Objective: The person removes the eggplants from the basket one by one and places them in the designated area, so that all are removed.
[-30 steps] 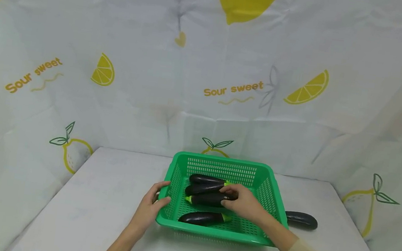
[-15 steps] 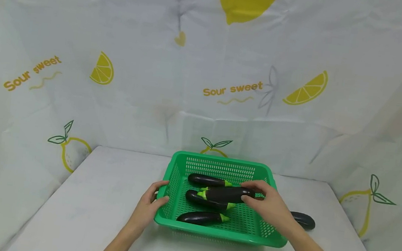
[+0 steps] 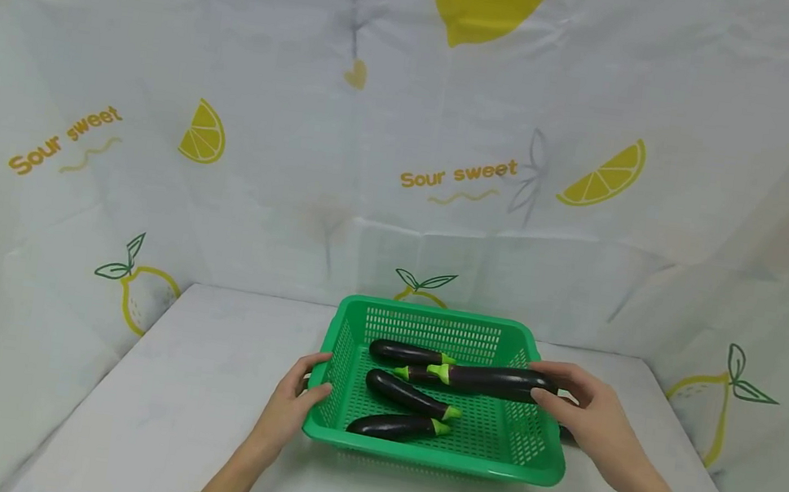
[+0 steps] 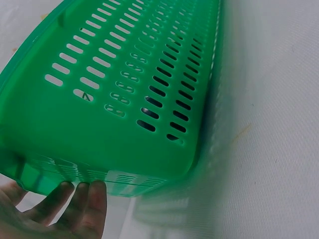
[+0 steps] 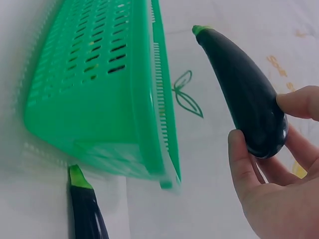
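My right hand (image 3: pixel 591 418) pinches an eggplant (image 3: pixel 496 382) by its blunt end, its green stem pointing left over the green plastic basket (image 3: pixel 434 462). In the right wrist view, this eggplant (image 5: pixel 244 94) hangs clear of the basket wall (image 5: pixel 84 114), thumb on one side and fingers on the other. My left hand (image 3: pixel 290 401) holds the basket's left rim, with fingertips (image 4: pixel 97 194) against the outer wall. Several eggplants lie inside, among them one at the back (image 3: pixel 405 352) and one at the front (image 3: pixel 390 426). The held eggplant partly covers another (image 3: pixel 415 375).
Another eggplant (image 5: pixel 87 209) lies on the white table (image 3: pixel 197 410) just right of the basket, mostly hidden behind my right hand in the head view. A white sheet with lemon prints (image 3: pixel 257 221) hangs behind the table.
My right hand has lifted an eggplant from the middle of the basket and moved it right, toward the right rim. The left hand stays on the left rim.
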Tool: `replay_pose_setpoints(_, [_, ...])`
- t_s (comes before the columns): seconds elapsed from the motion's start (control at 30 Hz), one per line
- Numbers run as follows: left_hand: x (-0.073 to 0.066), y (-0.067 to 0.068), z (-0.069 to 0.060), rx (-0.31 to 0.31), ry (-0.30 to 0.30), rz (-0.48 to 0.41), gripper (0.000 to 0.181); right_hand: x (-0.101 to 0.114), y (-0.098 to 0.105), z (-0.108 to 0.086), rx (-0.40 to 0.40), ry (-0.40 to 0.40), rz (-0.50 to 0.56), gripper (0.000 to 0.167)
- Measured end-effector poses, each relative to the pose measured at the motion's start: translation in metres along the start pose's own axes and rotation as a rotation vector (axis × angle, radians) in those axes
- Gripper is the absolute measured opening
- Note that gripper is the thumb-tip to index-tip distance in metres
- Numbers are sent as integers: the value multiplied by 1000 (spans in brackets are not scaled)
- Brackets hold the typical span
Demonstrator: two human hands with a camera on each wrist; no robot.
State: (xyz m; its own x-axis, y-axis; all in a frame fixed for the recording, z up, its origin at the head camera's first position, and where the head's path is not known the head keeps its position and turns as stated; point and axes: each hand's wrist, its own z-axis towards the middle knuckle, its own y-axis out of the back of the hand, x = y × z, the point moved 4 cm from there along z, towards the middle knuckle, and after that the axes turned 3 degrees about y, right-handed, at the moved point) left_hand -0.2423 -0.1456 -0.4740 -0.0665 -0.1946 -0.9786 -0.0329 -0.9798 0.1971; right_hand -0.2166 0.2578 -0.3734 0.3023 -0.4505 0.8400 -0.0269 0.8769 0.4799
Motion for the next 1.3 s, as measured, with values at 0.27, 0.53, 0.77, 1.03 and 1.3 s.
replay_pose_setpoints(0.27, [-1, 0, 0, -1, -2, 9, 47, -18, 35, -17, -50, -26, -44, 39])
replay_pose_setpoints(0.53, [-3, -2, 0, 0, -1, 18, 48, -42, 65, -33, -117, -35, 69, 42])
replay_pose_setpoints(0.77, [-2, -1, 0, 2, 1, 11, 48, -66, 91, -49, -158, -50, 150, 45])
replay_pose_setpoints(1.03, [0, 0, 0, 5, 4, -6, 48, -102, 112, -69, -217, -83, 251, 42])
replay_pose_setpoints(1.3, [-2, -1, -1, 2, 1, 2, 49, -133, 121, -84, -215, -145, 226, 42])
